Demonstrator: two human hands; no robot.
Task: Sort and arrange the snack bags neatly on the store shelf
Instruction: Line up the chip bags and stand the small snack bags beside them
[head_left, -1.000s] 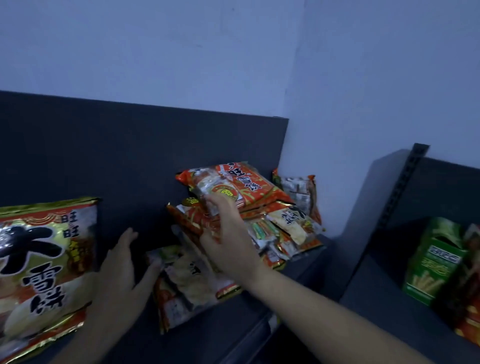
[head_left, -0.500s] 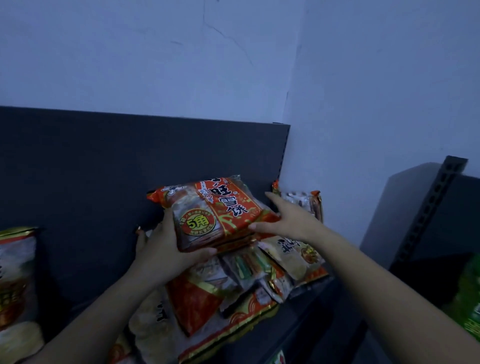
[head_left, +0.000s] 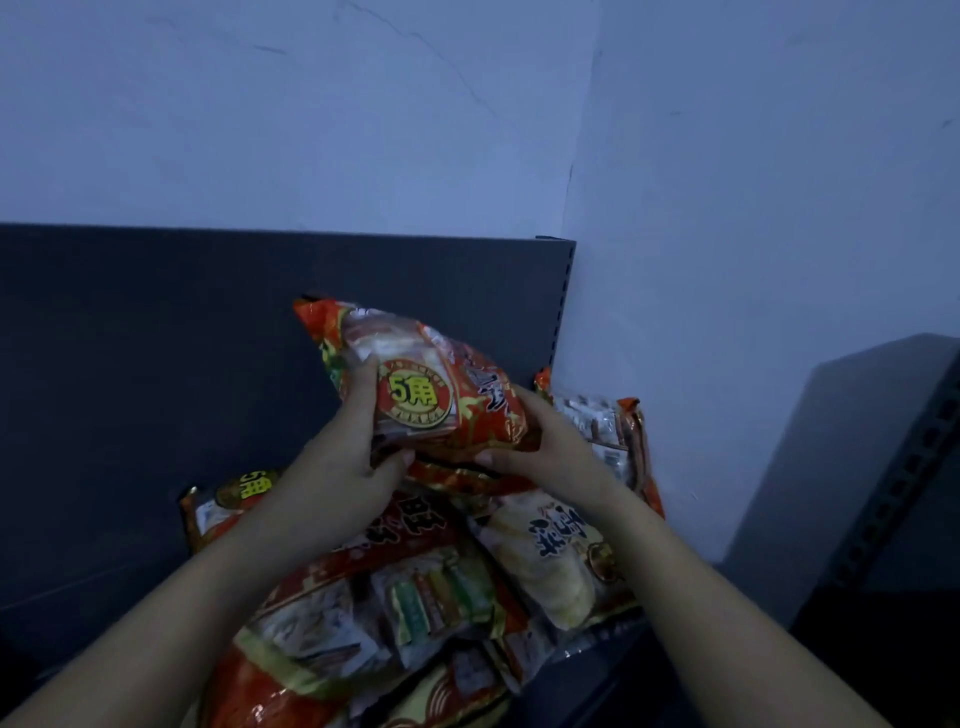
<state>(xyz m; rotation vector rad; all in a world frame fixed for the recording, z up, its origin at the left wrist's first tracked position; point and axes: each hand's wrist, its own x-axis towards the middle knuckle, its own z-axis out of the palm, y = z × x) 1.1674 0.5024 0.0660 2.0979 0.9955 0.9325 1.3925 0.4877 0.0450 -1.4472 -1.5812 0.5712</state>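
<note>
Forearms hide much of the pile (head_left: 441, 597); left hand (head_left: 337, 457) and right hand (head_left: 550, 447) grip red bag (head_left: 431, 384).

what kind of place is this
Probably a small shop's stockroom or back aisle: packaged snack bags piled on a dark metal shelf, a slotted shelving upright, bare painted walls.

The lifted snack bag (head_left: 431, 384) is made of glossy, crinkled plastic film, with a clear window panel. The piled bags (head_left: 415, 587) below are wrapped in the same shiny film (light is caught on their creases). The shelf back panel (head_left: 130, 338) is finished matt dark, apparently painted metal. The wall (head_left: 311, 114) is painted matt, faintly cracked.
</note>
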